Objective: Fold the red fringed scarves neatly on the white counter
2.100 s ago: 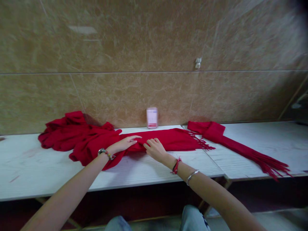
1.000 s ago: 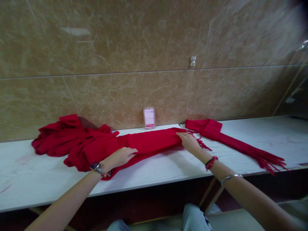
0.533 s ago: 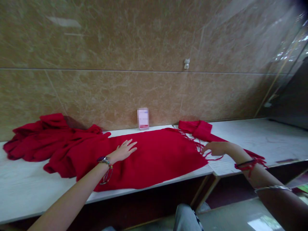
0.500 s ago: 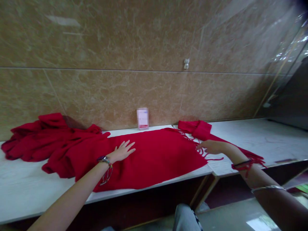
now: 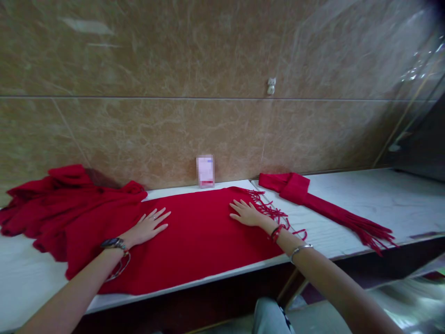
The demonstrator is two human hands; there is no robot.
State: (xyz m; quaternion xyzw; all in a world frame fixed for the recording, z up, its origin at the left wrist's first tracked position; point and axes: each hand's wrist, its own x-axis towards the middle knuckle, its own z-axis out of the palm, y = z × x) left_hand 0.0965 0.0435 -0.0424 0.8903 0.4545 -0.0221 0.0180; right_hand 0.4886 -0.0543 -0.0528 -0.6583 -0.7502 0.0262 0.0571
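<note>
A red fringed scarf (image 5: 198, 236) lies spread flat across the white tabletop, its left part bunched in loose folds. Palm down with fingers spread, my left hand (image 5: 144, 228) rests on the cloth near where the folds begin. My right hand (image 5: 246, 213) also lies flat on the scarf, fingers apart, close to the fringed end. The tassels (image 5: 267, 208) stick out to the right, partly behind my right wrist. Farther right is a second red piece, a narrow folded scarf (image 5: 295, 188), with its fringe pointing toward the front edge.
A small card with blurred print (image 5: 206, 171) leans against the marble-patterned wall (image 5: 167, 139). A little white cat-shaped hook (image 5: 271, 86) is fixed to the wall. The white table (image 5: 351, 190) has a front edge, with dark open space beneath. My knee (image 5: 269, 317) shows below.
My right hand has moved left from the fringe onto the cloth and flattened. My left hand has slid left, and the scarf's left part has shifted left with it.
</note>
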